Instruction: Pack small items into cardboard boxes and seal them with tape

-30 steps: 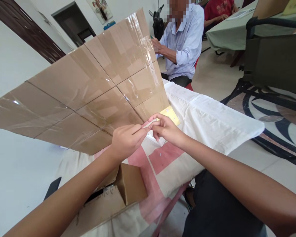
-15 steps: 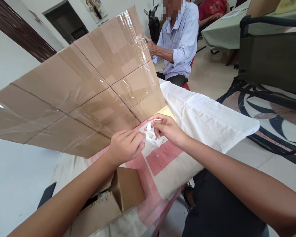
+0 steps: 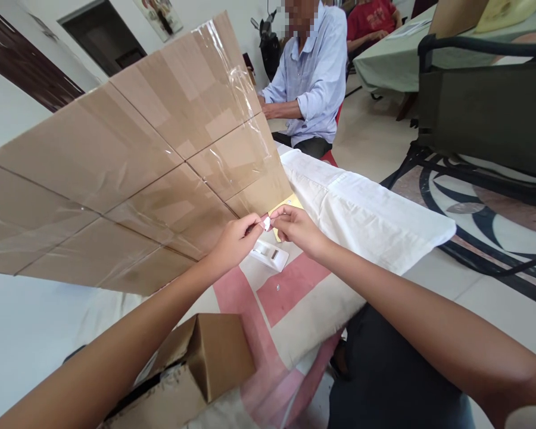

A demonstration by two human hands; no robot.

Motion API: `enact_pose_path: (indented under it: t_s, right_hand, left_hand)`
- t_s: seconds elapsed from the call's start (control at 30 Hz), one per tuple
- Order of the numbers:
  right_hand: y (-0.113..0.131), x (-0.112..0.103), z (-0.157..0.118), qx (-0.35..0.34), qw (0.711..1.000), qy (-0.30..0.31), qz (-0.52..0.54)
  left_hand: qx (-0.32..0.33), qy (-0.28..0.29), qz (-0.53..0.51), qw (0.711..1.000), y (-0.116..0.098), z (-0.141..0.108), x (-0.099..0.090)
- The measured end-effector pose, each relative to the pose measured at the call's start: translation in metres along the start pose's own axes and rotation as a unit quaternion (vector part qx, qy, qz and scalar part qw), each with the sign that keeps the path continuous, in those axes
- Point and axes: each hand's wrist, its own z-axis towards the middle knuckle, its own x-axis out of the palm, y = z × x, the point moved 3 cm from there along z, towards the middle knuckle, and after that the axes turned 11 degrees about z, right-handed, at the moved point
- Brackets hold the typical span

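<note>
A large taped cardboard panel (image 3: 138,161) is seen standing along one side of the cloth-covered desk (image 3: 321,304), on which an open cardboard box (image 3: 226,351) is partly hidden by the left forearm (image 3: 134,339). The left hand (image 3: 239,236) and the right hand (image 3: 297,228) are held close together above a white holder (image 3: 274,257). Between them a small white piece (image 3: 267,224) is pinched by the fingertips of both, and a tiny clear bit (image 3: 277,288) is seen on the cloth near the holder.
</note>
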Motion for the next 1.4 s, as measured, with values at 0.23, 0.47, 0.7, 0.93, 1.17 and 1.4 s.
enact_pose_path:
  t_s: [0.23, 0.47, 0.7, 0.93, 1.17, 1.4]
  right_hand:
    - [-0.007, -0.008, 0.007, 0.013, 0.999, -0.012, -0.049]
    - [-0.005, 0.0, 0.004, 0.009, 0.997, 0.067, -0.035]
    - [0.001, -0.001, 0.002, -0.039, 0.993, 0.07, -0.087]
    - [0.003, 0.0, -0.001, -0.028, 0.989, 0.094, -0.11]
    - [0.01, -0.019, 0.001, -0.036, 0.991, -0.016, -0.127]
    - [0.022, -0.039, 0.003, -0.051, 0.979, -0.085, -0.176]
  left_hand:
    - [-0.001, -0.035, 0.059, 0.998, -0.001, 0.002, 0.004]
    - [0.052, -0.008, 0.153, 0.987, -0.012, -0.007, 0.006]
    - [0.057, 0.01, 0.282, 0.958, -0.009, -0.012, 0.006]
    - [0.066, 0.042, 0.321, 0.944, -0.003, -0.014, 0.009]
    - [0.065, 0.051, 0.263, 0.961, 0.004, 0.008, 0.014]
    - [-0.023, 0.107, 0.164, 0.98, 0.009, 0.078, 0.053]
